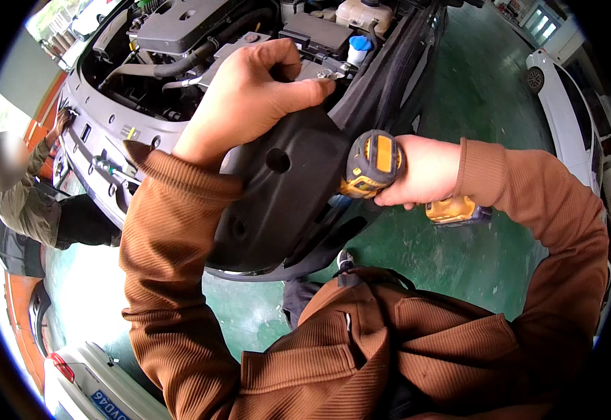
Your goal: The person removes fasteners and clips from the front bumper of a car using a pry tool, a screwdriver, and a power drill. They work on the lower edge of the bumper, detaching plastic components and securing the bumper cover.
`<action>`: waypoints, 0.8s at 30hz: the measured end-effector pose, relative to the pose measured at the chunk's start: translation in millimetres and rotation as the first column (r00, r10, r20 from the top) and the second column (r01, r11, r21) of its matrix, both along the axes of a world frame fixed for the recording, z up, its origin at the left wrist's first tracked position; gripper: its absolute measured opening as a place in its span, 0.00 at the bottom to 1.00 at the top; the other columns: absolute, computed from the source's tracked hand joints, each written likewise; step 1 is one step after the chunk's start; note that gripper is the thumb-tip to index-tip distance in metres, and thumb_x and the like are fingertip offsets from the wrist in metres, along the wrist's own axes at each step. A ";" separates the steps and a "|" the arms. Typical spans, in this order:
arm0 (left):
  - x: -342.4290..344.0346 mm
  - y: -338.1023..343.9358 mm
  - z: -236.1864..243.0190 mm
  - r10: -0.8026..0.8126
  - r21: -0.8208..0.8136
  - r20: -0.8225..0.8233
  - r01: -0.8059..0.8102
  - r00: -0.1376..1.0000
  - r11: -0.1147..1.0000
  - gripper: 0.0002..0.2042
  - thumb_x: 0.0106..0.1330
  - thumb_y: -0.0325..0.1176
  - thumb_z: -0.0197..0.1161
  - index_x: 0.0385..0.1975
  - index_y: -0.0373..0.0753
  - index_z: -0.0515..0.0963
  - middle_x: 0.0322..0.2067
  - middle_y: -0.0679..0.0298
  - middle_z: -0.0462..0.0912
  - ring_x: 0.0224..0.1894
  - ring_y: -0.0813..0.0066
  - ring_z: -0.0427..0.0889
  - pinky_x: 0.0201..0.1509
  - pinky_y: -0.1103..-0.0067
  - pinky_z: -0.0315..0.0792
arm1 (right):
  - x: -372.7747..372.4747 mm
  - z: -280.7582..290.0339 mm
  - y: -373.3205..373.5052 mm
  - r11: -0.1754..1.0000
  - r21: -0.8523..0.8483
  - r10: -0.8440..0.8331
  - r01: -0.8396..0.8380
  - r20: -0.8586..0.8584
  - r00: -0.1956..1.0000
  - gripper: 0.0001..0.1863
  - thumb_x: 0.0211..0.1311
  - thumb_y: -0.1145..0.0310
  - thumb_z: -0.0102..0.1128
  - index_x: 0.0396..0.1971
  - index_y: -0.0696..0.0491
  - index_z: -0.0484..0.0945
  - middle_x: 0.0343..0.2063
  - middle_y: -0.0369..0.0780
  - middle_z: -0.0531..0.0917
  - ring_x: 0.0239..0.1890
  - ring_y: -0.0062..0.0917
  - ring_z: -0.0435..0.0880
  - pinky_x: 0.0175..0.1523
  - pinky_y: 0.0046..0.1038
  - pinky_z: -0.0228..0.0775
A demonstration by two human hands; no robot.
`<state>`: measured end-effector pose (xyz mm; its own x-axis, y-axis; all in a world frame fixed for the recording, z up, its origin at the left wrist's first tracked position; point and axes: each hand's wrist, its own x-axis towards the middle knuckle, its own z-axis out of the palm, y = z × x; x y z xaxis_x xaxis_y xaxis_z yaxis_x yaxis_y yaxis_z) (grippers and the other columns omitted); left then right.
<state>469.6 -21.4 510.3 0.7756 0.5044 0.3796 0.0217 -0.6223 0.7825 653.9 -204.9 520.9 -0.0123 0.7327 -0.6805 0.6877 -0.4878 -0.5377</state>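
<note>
My right hand (424, 168) grips a yellow and black cordless power driver (375, 164) by its handle, the battery sticking out below the hand. The driver's nose is against or close to the side of a black plastic panel (291, 168) at the car's front corner; its tip is hidden. My left hand (256, 91) is above the panel's upper edge, fingers curled and thumb stretched toward the fender. Whatever is in its fingers, if anything, is too small or hidden to name. Behind it lies the open engine bay (242, 52).
A blue-capped reservoir (359, 50) stands beside the fender (396, 70). At the left another person (32, 196) has a hand on the car's front edge. A white car (564, 112) is parked at the right, another white car (102, 385) at the lower left. The floor (452, 259) is green.
</note>
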 end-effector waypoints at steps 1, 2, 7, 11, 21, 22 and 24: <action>0.7 2.0 0.0 -0.014 0.000 0.011 0.014 1.000 1.000 0.16 0.58 0.34 0.77 0.22 0.38 0.73 0.23 0.74 0.67 0.28 0.83 0.65 0.34 0.83 0.62 | -0.9 0.0 -2.3 1.000 0.014 -0.009 0.009 0.005 1.000 0.17 0.59 0.72 0.70 0.49 0.56 0.81 0.32 0.37 0.87 0.27 0.19 0.82 0.35 0.26 0.80; 1.1 4.3 -0.2 -0.026 0.000 0.022 0.026 0.999 1.000 0.16 0.58 0.34 0.77 0.22 0.38 0.73 0.23 0.73 0.67 0.28 0.83 0.65 0.34 0.82 0.62 | -0.2 -0.9 -3.4 1.000 0.017 0.006 -0.006 -0.008 1.000 0.17 0.60 0.72 0.70 0.49 0.56 0.81 0.34 0.37 0.87 0.30 0.20 0.84 0.38 0.27 0.81; 2.0 6.3 -0.1 -0.044 0.022 0.050 0.043 0.998 0.999 0.16 0.58 0.34 0.76 0.22 0.37 0.73 0.23 0.72 0.67 0.28 0.82 0.65 0.34 0.82 0.62 | -0.9 -8.3 -10.7 0.954 0.257 0.167 -0.157 -0.016 0.986 0.23 0.55 0.73 0.73 0.52 0.57 0.79 0.45 0.43 0.87 0.50 0.29 0.86 0.62 0.31 0.75; -2.3 3.6 4.7 -0.022 0.009 0.024 0.021 0.999 1.000 0.16 0.58 0.36 0.76 0.22 0.38 0.73 0.22 0.73 0.67 0.27 0.83 0.65 0.34 0.82 0.62 | -3.0 -16.9 -11.6 0.941 0.289 0.183 -0.176 0.004 0.983 0.21 0.56 0.75 0.64 0.52 0.59 0.78 0.44 0.47 0.87 0.51 0.38 0.86 0.62 0.33 0.76; 2.3 3.2 -0.8 0.027 0.052 -0.016 -0.026 1.000 0.998 0.17 0.58 0.39 0.78 0.22 0.38 0.74 0.22 0.74 0.69 0.28 0.84 0.67 0.34 0.83 0.64 | 2.1 -0.5 -9.6 0.999 0.046 0.003 -0.002 -0.027 1.000 0.19 0.57 0.73 0.71 0.49 0.57 0.80 0.35 0.38 0.87 0.31 0.22 0.85 0.40 0.28 0.82; 3.0 2.1 -0.6 0.019 0.034 -0.015 -0.018 1.000 0.999 0.17 0.58 0.39 0.78 0.22 0.38 0.74 0.22 0.74 0.70 0.28 0.84 0.67 0.34 0.83 0.64 | 6.1 -5.5 -12.4 0.996 0.090 -0.014 0.020 -0.074 0.997 0.17 0.58 0.74 0.70 0.48 0.57 0.81 0.31 0.36 0.87 0.24 0.17 0.81 0.31 0.24 0.79; 3.4 -1.3 -0.7 0.003 -0.004 -0.014 -0.003 1.000 1.000 0.17 0.58 0.38 0.78 0.22 0.38 0.75 0.22 0.74 0.70 0.28 0.84 0.68 0.35 0.83 0.64 | 8.7 -1.8 -15.6 0.996 0.082 -0.011 0.020 -0.106 0.994 0.19 0.57 0.73 0.68 0.50 0.58 0.79 0.33 0.39 0.87 0.28 0.21 0.84 0.37 0.27 0.81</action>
<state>473.1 -22.7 509.6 0.7792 0.5085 0.3664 0.0350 -0.6190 0.7846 662.6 -220.6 519.1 -0.0692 0.7868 -0.6133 0.6176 -0.4490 -0.6457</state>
